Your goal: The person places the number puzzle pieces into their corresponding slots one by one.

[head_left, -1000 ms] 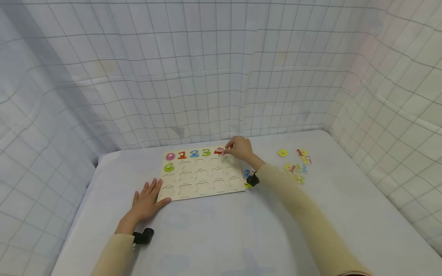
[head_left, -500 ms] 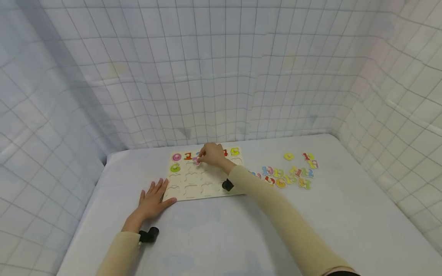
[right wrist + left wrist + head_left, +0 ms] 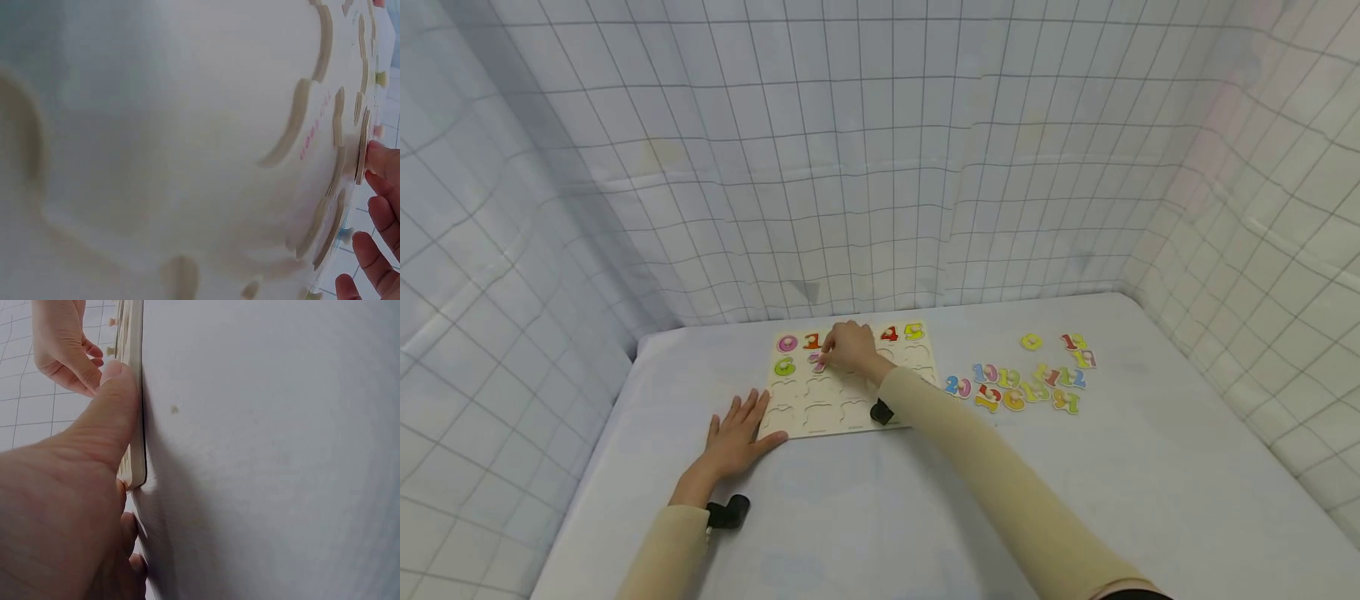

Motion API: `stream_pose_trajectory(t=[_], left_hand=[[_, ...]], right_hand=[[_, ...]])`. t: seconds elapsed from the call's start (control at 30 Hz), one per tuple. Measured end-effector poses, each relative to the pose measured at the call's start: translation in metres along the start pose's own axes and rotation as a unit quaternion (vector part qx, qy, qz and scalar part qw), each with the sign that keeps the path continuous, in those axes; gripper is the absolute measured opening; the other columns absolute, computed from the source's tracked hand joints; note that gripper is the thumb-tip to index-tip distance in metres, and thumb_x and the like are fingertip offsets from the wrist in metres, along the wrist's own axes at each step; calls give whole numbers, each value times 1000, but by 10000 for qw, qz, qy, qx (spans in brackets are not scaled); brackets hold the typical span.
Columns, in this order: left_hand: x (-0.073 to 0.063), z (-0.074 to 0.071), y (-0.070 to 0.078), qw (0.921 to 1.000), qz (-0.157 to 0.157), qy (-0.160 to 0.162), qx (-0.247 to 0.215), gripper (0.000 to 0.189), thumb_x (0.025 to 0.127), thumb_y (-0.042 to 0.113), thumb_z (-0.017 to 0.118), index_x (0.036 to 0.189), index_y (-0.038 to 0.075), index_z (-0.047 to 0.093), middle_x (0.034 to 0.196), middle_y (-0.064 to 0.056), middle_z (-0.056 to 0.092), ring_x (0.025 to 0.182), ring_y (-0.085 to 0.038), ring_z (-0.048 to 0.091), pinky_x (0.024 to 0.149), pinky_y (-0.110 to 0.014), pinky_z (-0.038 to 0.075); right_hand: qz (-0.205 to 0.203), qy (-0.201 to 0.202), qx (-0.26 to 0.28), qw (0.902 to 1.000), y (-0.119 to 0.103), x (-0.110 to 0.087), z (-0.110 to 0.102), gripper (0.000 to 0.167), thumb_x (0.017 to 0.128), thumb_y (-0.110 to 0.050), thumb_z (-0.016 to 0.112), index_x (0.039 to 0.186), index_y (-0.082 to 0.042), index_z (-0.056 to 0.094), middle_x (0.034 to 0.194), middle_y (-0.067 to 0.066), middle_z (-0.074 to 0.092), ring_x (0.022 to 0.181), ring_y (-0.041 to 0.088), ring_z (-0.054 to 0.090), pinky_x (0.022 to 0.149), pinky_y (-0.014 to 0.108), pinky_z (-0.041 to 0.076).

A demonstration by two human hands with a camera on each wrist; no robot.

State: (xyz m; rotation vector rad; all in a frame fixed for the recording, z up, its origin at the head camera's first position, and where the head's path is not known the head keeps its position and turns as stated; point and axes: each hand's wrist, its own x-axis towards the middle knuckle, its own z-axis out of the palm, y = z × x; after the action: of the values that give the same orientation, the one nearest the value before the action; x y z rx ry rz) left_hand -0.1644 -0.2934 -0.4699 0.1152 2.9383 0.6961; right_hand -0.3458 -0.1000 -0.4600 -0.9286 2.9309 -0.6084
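Currently, from the head camera, your left hand (image 3: 733, 446) lies with its fingers spread at the near left corner of the cream board (image 3: 818, 421), the thumb at its near edge. Well to its right, your right hand (image 3: 850, 346) pinches the pink 7 piece (image 3: 817, 362) at the 2nd place of the 2nd row, just right of the green 6 (image 3: 785, 367); whether it sits flush you cannot tell. Along the top row you can see the purple 0 (image 3: 787, 343), the red 1 (image 3: 812, 342), the red 4 (image 3: 889, 333) and the yellow 5 (image 3: 913, 332), with your right hand covering part of the stretch between 1 and 4. Right of the board, loose number pieces (image 3: 1009, 379) lie on the white tabletop (image 3: 850, 517), the blue 20 (image 3: 957, 386) nearest the board. From the left wrist camera, your left thumb (image 3: 109, 403) rests on the board's edge, and your right hand shows beyond it. From the right wrist camera, your right thumb and finger hold the piece edge-on, its face out of sight, beside the board's cut-out slots (image 3: 325, 44), the nearest of them blurred.
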Motion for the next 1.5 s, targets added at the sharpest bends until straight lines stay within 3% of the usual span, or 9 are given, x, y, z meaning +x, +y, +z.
stream_pose_trajectory(t=[0.2, 0.4, 0.83, 1.03, 1.23, 1.5], left_hand=[[3, 3, 0, 10000, 43, -9, -29, 86, 92, 51, 54, 150, -1, 17, 153, -26, 10, 138, -47, 0, 102, -67, -7], [3, 3, 2, 10000, 74, 2, -40, 87, 92, 52, 54, 150, 0, 17, 153, -26, 10, 138, -47, 0, 102, -67, -6], [3, 4, 2, 9999, 89, -51, -51, 87, 92, 52, 54, 150, -1, 17, 153, -27, 10, 138, -48, 0, 101, -68, -6], [4, 5, -3, 9999, 107, 12, 24, 86, 92, 53, 53, 150, -1, 17, 153, -27, 10, 138, -48, 1, 101, -68, -6], [2, 4, -5, 10000, 84, 23, 39, 88, 91, 54, 53, 150, -1, 17, 153, -27, 11, 138, -48, 1, 102, -68, -6], [1, 3, -5, 9999, 138, 61, -42, 88, 91, 53, 54, 149, -2, 18, 153, -28, 11, 138, -48, 1, 101, -68, -7]], right_hand=[[28, -8, 260, 9997, 1, -3, 1, 14, 84, -35, 72, 83, -21, 75, 89, -9, 61, 92, 16, 53, 94, 50, 36], [82, 9, 232, 9997, 1, -7, -1, 15, 86, -35, 71, 82, -21, 74, 87, -9, 58, 90, 16, 52, 93, 49, 36], [217, -29, 238, 9995, 5, -9, 4, 19, 86, -39, 70, 94, -23, 76, 93, -10, 62, 92, 15, 52, 89, 42, 39], [228, 135, 472, 9985, 11, -13, -10, 26, 83, -41, 72, 102, -23, 75, 83, -12, 62, 77, 8, 51, 77, 33, 38], [451, 536, 642, 9955, 41, -25, -42, 27, 84, -38, 73, 101, -18, 76, 81, -6, 62, 73, 10, 53, 72, 32, 39], [1640, 1211, 517, 9776, 119, -58, -85, 30, 86, -39, 70, 99, -12, 76, 93, 3, 67, 83, 18, 57, 81, 41, 41]])
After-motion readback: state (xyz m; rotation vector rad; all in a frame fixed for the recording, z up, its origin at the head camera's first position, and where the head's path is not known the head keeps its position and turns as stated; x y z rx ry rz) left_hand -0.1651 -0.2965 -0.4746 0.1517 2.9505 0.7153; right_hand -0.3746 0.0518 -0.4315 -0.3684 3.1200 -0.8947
